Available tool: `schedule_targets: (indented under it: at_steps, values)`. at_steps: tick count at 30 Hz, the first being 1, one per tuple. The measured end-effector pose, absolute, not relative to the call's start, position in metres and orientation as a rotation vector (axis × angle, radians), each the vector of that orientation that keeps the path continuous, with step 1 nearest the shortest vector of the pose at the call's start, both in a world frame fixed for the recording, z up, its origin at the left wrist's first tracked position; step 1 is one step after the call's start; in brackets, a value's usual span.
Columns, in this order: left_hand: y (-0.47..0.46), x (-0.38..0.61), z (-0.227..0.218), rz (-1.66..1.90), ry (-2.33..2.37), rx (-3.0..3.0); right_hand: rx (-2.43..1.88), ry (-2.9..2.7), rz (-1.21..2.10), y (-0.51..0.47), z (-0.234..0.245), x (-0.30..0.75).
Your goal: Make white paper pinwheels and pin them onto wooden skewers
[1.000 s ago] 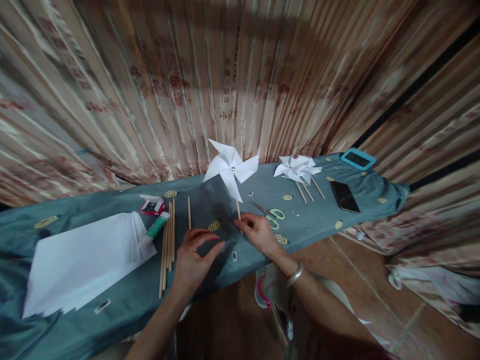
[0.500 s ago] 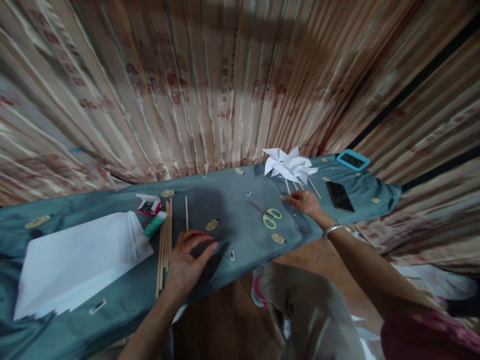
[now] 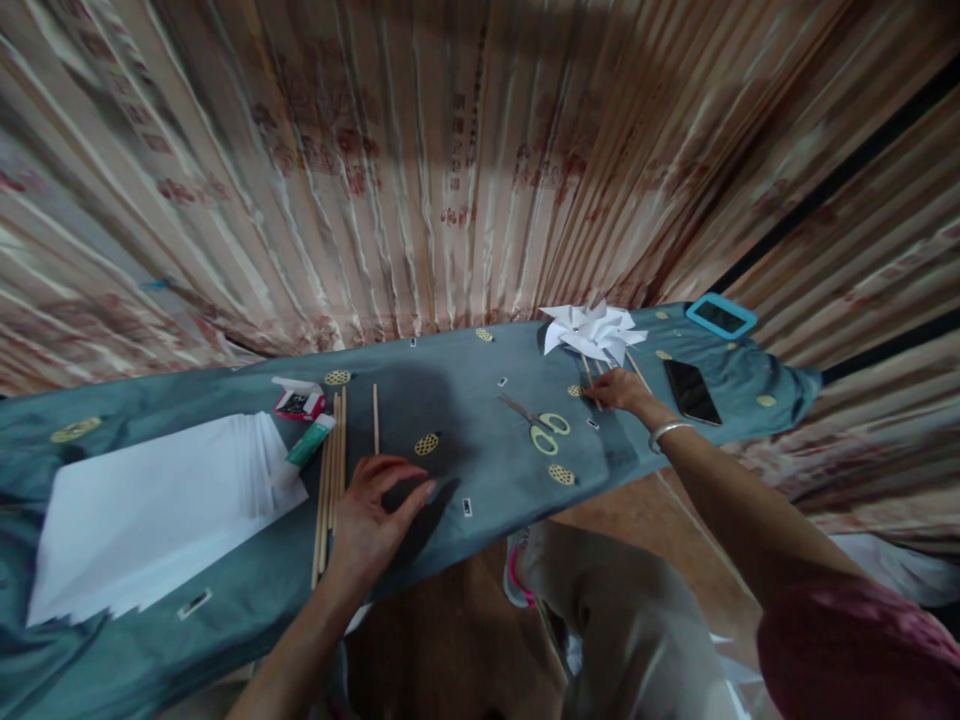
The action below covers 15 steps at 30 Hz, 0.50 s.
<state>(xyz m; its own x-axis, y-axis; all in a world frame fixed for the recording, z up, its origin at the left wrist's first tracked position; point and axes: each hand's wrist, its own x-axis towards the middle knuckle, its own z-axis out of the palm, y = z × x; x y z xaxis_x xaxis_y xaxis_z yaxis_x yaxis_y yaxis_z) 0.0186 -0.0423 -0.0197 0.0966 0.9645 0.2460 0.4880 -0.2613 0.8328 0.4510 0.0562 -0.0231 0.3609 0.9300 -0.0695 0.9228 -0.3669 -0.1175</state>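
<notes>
White paper pinwheels [image 3: 596, 332] on thin wooden sticks lie overlapping at the far edge of the cloth-covered table. My right hand [image 3: 621, 390] is closed around the stick of one of them, its fingertips low against the cloth. On the near side, my left hand [image 3: 379, 515] hovers with thumb and fingers apart, holding nothing. A single wooden stick [image 3: 376, 420] lies just beyond its fingers. To its left rests a row of several wooden sticks [image 3: 330, 480], partly covered by the wrist. Scissors with pale green handles [image 3: 550, 433] lie open-bladed between the hands.
At left, a stack of white paper sheets [image 3: 157, 510] has a green glue tube [image 3: 311, 440] at its corner, near a small red-and-white box [image 3: 300, 400]. A black phone [image 3: 691, 391] and a blue-framed device [image 3: 720, 317] lie at right. A curtain [image 3: 420, 180] hangs behind the table.
The top pinwheel has come down flatter onto the others, with my right hand still on its stick. My left hand stays nearly in place. The whole view has shifted slightly.
</notes>
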Motion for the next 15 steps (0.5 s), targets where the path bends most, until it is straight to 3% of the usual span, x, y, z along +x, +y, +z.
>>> schedule_targets:
  at_steps: [8, 12, 15]
  values:
    - [-0.041, 0.009, -0.021, 1.107, 1.466, 1.732, -2.843, -1.729, 0.399, 0.063, -0.007, 0.439]
    - [-0.040, -0.006, -0.020, 1.176, 1.497, 1.680, -2.884, -1.752, 0.255, 0.051, 0.002, 0.433]
    - [-0.039, -0.019, -0.022, 1.234, 1.523, 1.669, -2.837, -1.835, -0.043, 0.037, 0.009, 0.413]
